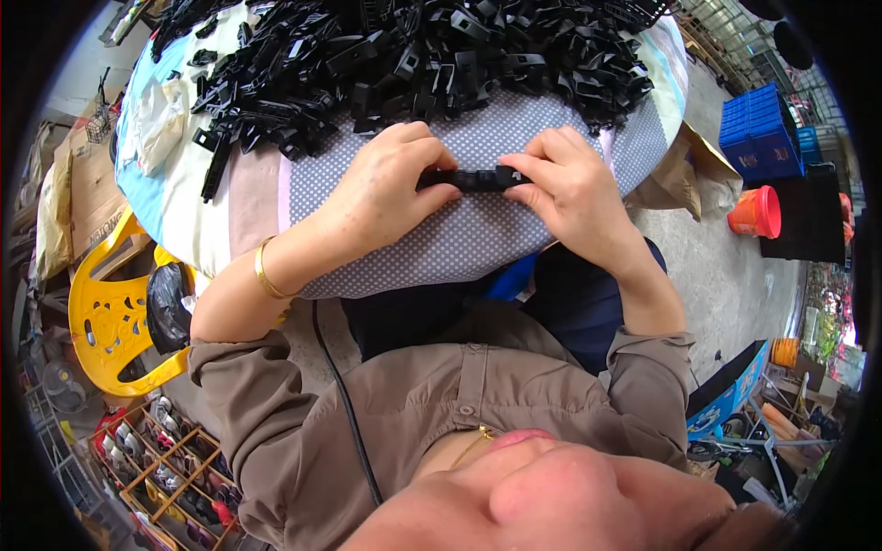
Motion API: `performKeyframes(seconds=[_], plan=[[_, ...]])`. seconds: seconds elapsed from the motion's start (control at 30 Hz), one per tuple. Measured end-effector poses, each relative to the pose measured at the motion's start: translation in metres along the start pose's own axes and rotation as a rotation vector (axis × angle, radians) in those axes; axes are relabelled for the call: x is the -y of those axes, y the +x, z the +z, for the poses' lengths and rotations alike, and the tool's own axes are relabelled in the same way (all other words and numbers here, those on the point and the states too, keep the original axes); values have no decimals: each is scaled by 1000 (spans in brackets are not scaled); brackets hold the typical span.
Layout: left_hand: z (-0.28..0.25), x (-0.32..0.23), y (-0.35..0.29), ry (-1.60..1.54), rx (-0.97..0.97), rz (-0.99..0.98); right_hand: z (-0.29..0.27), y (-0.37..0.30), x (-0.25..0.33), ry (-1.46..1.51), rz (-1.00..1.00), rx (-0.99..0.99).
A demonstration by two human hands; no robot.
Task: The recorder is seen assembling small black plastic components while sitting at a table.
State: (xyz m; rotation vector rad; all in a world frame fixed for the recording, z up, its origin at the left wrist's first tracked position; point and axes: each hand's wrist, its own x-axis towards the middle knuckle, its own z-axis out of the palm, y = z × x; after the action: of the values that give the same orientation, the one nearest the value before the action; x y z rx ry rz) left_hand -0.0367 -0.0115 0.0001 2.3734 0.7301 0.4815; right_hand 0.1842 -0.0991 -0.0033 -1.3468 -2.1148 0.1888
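Both my hands meet over the near part of the round table, each gripping one end of a narrow black plastic part. My left hand pinches its left end between thumb and fingers. At the other end, my right hand pinches a blockier black piece. Whether these are one part or two joined pieces I cannot tell, as my fingers cover both ends. Just beyond my hands lies a large heap of black plastic parts, some boxy, some long and thin. One long strip sticks out at the heap's left.
A patterned cloth covers the table. A crumpled clear plastic bag lies at its left. A yellow chair stands to the left, near a shoe rack. Blue crates, a red bucket and a brown paper sack are at the right.
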Motion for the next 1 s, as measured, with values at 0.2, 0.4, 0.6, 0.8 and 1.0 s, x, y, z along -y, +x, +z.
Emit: performKeyframes(seconds=[0.2,0.4,0.6,0.8,1.0], plan=[[8,0,5,15,-21,138,10,6,-6,97,-127,5],[3,0,10,30,80,178,12,5,-4,90,-97,-15],[-66,17,-5,700,-307,17,-9,12,-20,277,-57,237],[-70,36,2,804,-198,-67,10,40,-37,-79,-39,-105],[-66,16,4,463,-313,-4,30,46,-36,-293,-155,-141]])
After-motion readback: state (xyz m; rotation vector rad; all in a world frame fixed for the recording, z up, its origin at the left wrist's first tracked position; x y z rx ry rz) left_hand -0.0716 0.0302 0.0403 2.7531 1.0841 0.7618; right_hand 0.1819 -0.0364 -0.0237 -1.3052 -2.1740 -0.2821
